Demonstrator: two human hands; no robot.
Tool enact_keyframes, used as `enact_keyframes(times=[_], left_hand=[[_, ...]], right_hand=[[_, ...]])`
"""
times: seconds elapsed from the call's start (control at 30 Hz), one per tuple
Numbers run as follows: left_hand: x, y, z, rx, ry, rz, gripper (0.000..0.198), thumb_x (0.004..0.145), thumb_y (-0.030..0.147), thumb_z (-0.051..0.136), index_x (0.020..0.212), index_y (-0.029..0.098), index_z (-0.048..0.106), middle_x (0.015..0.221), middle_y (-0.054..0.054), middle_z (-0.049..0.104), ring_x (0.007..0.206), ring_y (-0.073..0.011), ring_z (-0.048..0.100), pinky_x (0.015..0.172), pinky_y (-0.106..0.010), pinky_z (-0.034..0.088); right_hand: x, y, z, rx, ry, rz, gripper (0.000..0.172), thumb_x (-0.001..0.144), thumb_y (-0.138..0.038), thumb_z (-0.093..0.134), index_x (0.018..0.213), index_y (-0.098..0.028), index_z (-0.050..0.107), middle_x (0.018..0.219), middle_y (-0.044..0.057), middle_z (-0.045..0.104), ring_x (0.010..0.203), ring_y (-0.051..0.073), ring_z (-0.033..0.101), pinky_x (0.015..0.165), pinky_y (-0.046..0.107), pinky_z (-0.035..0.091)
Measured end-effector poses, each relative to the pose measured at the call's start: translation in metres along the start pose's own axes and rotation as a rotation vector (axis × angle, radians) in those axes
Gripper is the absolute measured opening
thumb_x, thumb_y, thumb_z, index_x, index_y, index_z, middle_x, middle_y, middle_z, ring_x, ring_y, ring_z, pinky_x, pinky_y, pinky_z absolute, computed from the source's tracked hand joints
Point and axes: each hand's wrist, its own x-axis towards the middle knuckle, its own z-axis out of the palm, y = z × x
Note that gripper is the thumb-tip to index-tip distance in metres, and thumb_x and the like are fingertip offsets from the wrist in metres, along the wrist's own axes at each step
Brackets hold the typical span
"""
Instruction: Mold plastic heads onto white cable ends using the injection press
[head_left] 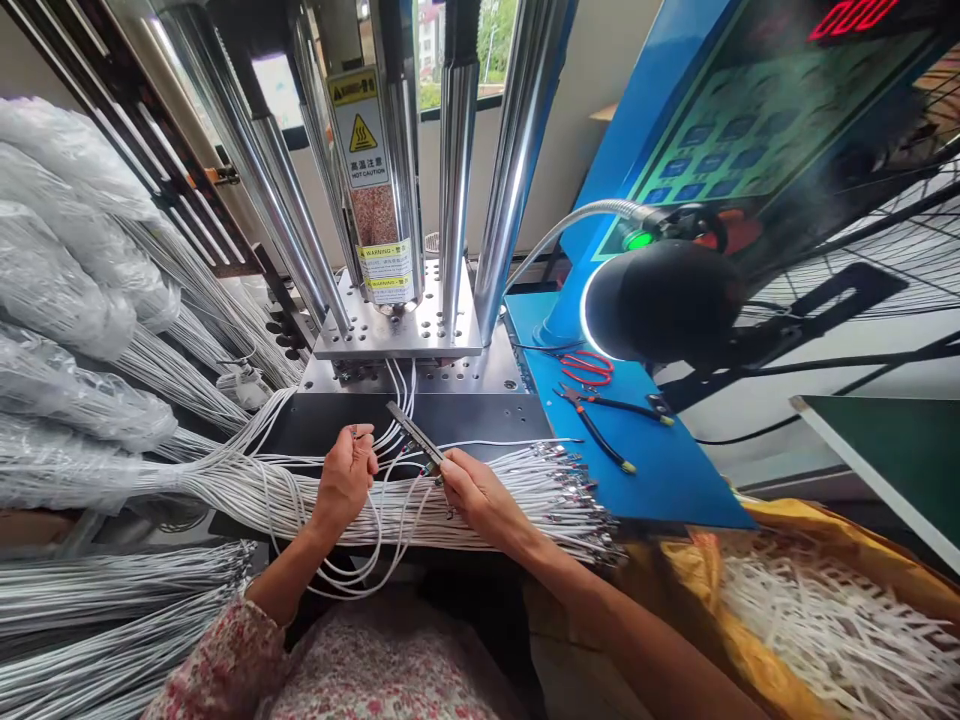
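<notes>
A narrow metal bar [417, 437] with small fittings along it is held at its lower right end by my right hand [476, 492], thumb and fingers pinched on it. My left hand [346, 474] is to the left of the bar, its fingers closed; what they hold is too small to name. Several white cables [403, 385] run from under the press plate [397, 338] down towards the bar and loop below it. Beneath both hands lies a thick bundle of white cables [487, 520], its metal-tipped ends at the right.
Red-handled scissors [587, 369] and cutters [600, 430] lie on the blue mat [667, 490]. A black lamp [664, 300] overhangs it. Plastic-wrapped cable bundles [67, 290] crowd the left. A yellow bag [705, 590] holds white scraps at lower right. Steel columns [517, 150] rise ahead.
</notes>
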Motion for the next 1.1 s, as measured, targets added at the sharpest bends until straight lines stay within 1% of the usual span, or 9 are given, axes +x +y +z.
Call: enact_keyframes(times=[0.07,0.3,0.5,0.67,0.83,0.9,1.0,1.07,1.1], left_hand=[[0.003,-0.002,0.0,0.005,0.105,0.046,0.035,0.089,0.051,0.052,0.084,0.018,0.06,0.053,0.006,0.043,0.045,-0.0097,0.04,0.046,-0.021,0.036],[-0.003,-0.003,0.012,-0.069,-0.113,0.004,0.039,0.09,0.051,0.052,0.073,0.016,0.06,0.058,0.004,0.044,0.046,-0.0075,0.031,0.043,-0.021,0.024],[-0.004,0.001,0.021,-0.126,-0.162,-0.082,0.041,0.088,0.053,0.055,0.069,0.016,0.057,0.055,0.007,0.037,0.046,-0.0064,0.027,0.042,-0.019,0.02],[-0.002,0.003,0.021,-0.185,-0.151,-0.11,0.037,0.086,0.05,0.057,0.07,0.016,0.056,0.056,0.007,0.038,0.046,-0.0063,0.026,0.042,-0.019,0.019],[0.003,0.007,0.01,-0.003,-0.194,0.0,0.038,0.089,0.048,0.052,0.07,0.016,0.06,0.052,0.007,0.033,0.046,-0.0075,0.025,0.044,-0.021,0.02],[0.002,0.01,0.006,0.062,-0.226,0.036,0.038,0.09,0.047,0.05,0.07,0.016,0.06,0.052,0.007,0.035,0.046,-0.0079,0.027,0.045,-0.021,0.022],[0.008,0.01,-0.002,0.111,-0.348,0.024,0.041,0.091,0.046,0.049,0.066,0.017,0.06,0.053,0.004,0.048,0.047,-0.0094,0.039,0.048,-0.022,0.03],[0.022,0.008,-0.008,0.118,-0.401,-0.004,0.04,0.087,0.047,0.057,0.063,0.016,0.061,0.055,0.001,0.057,0.051,-0.0115,0.047,0.051,-0.023,0.035],[0.033,0.007,-0.011,0.079,-0.375,-0.034,0.036,0.084,0.047,0.063,0.064,0.016,0.063,0.058,0.0,0.06,0.054,-0.0127,0.051,0.052,-0.022,0.038]], right_hand=[[-0.001,0.0,0.001,0.112,0.005,0.035,0.034,0.094,-0.05,0.042,0.076,-0.022,0.042,0.057,-0.007,0.033,0.049,0.009,0.029,0.047,0.023,0.024],[-0.002,-0.001,0.001,0.181,-0.038,0.048,0.036,0.093,-0.054,0.045,0.077,-0.021,0.043,0.056,-0.008,0.032,0.046,0.008,0.025,0.043,0.022,0.02],[-0.001,0.002,0.0,0.175,-0.048,0.048,0.036,0.094,-0.053,0.044,0.079,-0.021,0.044,0.057,-0.008,0.032,0.047,0.008,0.025,0.044,0.022,0.021],[-0.001,0.003,-0.002,0.061,-0.053,0.02,0.035,0.097,-0.051,0.038,0.08,-0.021,0.045,0.06,-0.007,0.036,0.051,0.009,0.031,0.048,0.023,0.026],[-0.004,-0.006,-0.004,-0.235,-0.091,-0.089,0.034,0.1,-0.047,0.031,0.084,-0.021,0.046,0.065,-0.004,0.043,0.058,0.013,0.038,0.054,0.026,0.029],[-0.006,-0.01,-0.004,-0.305,-0.106,-0.104,0.033,0.1,-0.046,0.031,0.083,-0.022,0.045,0.065,-0.004,0.043,0.059,0.013,0.039,0.056,0.026,0.029],[-0.006,-0.009,-0.007,-0.259,-0.091,-0.049,0.035,0.099,-0.048,0.031,0.078,-0.022,0.043,0.064,-0.004,0.041,0.058,0.013,0.037,0.055,0.026,0.029],[-0.005,-0.004,-0.011,-0.202,-0.056,0.023,0.037,0.098,-0.048,0.031,0.074,-0.022,0.04,0.062,-0.005,0.038,0.056,0.012,0.035,0.054,0.025,0.029],[-0.005,-0.002,-0.013,-0.201,-0.036,0.061,0.037,0.098,-0.048,0.03,0.072,-0.023,0.038,0.062,-0.005,0.038,0.055,0.012,0.035,0.053,0.025,0.029]])
